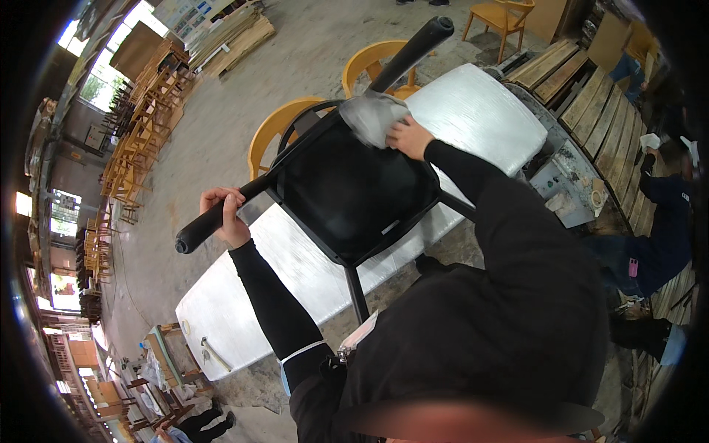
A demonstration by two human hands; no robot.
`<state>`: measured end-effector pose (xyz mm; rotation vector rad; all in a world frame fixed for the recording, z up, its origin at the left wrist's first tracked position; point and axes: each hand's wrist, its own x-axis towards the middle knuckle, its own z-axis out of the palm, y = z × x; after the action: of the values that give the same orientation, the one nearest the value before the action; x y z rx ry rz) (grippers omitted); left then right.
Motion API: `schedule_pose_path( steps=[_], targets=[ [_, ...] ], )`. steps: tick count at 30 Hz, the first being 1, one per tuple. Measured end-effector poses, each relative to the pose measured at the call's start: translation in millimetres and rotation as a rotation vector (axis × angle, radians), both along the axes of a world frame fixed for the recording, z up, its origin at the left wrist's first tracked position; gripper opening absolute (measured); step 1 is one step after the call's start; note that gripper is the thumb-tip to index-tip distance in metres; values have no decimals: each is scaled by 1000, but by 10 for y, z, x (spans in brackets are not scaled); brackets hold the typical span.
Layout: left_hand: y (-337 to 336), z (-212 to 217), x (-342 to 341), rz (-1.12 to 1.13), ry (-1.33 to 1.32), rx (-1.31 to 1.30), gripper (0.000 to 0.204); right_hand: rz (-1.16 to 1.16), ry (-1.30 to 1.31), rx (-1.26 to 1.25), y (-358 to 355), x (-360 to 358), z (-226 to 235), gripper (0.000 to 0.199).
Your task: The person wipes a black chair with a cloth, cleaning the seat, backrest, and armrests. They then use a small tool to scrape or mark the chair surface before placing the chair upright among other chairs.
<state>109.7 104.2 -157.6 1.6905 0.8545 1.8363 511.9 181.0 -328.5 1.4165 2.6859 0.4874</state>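
Observation:
A black chair (347, 192) lies upside down on a table (480, 111) covered in shiny wrap, its legs sticking outward. My left hand (227, 214) is wrapped round one chair leg (199, 229) near its end. My right hand (408, 138) grips a grey cloth (371, 120), which is pressed against the chair's frame near the base of the far leg (410, 55). Motion blurs the cloth a little. The chair's backrest is mostly hidden behind the seat.
Yellow wooden chairs (277, 133) stand beyond the table. A metal tool (216, 354) lies at the table's near left end. To the right are a slatted wooden platform (605, 125), a grey box (565, 184) and a co-worker (657, 214). Stacked chairs (140, 148) line the left.

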Motion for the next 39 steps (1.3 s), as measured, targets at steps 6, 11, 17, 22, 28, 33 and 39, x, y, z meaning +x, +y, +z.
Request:
schedule_pose_path(
  steps=[6, 11, 17, 22, 28, 33, 39],
  targets=[
    [-10, -4, -22, 16, -29, -34, 18, 19, -55, -298, -1049, 84, -534, 23],
    [1, 5, -22, 0, -13, -7, 17, -11, 849, 54, -401, 73, 20, 46],
    [-8, 30, -14, 17, 25, -38, 15, -148, 675, 372, 23, -231, 23, 61],
    [-3, 19, -12, 19, 22, -30, 16, -563, 447, -478, -967, 38, -273, 67],
    [33, -16, 19, 26, -49, -2, 15, -191, 733, -343, -495, -266, 290, 71],
    [-5, 8, 4, 41, -3, -30, 15, -58, 704, 387, 335, -1020, 442, 55],
    [-8, -20, -67, 18, 17, -61, 16, 121, 450, 116, -283, -1160, -576, 41]
  ],
)
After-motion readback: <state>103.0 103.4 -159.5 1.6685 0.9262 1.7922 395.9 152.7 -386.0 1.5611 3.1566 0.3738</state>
